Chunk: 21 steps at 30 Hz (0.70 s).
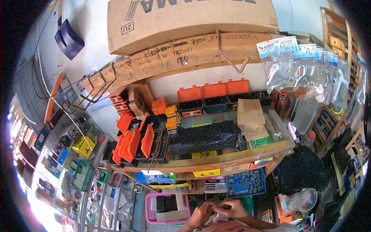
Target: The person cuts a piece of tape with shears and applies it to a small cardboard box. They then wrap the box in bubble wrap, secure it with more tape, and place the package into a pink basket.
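My left hand (pixel 200 215) and my right hand (pixel 235 211) are close together at the bottom of the view, low in front of the glass-topped counter. Both are closed, with fingertips pinched toward each other. Whatever is between them is too small and too hidden to name. Left of my hands stands a pink plastic basket (pixel 148 212) with dark packs and cardboard in it. Just above them, on a shelf under the counter, a blue crate (pixel 247 192) holds grey pipe fittings.
On the counter (pixel 276 149) lie a black bubble-wrapped bundle (pixel 205 137), a stack of flat cardboard (pixel 251 118) and open orange-lidded boxes (pixel 129 144). Bagged taps (pixel 276 67) hang at upper right. A clear-lidded tub (pixel 305 200) stands to the right, glass shelves (pixel 83 197) to the left.
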Each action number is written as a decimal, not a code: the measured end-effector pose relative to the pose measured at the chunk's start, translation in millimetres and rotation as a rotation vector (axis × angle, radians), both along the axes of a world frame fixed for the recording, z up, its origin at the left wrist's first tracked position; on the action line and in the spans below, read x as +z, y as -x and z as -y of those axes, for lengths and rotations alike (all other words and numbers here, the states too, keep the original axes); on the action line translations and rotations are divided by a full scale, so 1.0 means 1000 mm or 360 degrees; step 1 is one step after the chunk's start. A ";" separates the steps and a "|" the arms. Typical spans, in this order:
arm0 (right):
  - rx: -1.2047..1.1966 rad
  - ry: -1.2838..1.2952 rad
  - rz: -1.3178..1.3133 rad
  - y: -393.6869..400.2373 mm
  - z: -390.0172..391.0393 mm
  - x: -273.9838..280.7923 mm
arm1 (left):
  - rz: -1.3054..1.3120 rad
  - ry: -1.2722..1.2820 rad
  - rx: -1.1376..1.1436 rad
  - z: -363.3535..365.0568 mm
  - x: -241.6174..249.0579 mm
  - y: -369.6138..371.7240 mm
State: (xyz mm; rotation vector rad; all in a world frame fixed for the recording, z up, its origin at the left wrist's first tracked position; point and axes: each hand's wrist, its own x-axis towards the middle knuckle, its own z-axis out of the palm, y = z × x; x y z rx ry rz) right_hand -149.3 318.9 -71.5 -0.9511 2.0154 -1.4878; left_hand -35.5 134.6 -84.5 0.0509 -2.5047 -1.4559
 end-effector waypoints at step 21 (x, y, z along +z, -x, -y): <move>0.0121 0.0212 -0.0256 0.002 -0.006 0.021 | 0.0498 -0.0247 -0.0356 0.002 0.016 -0.005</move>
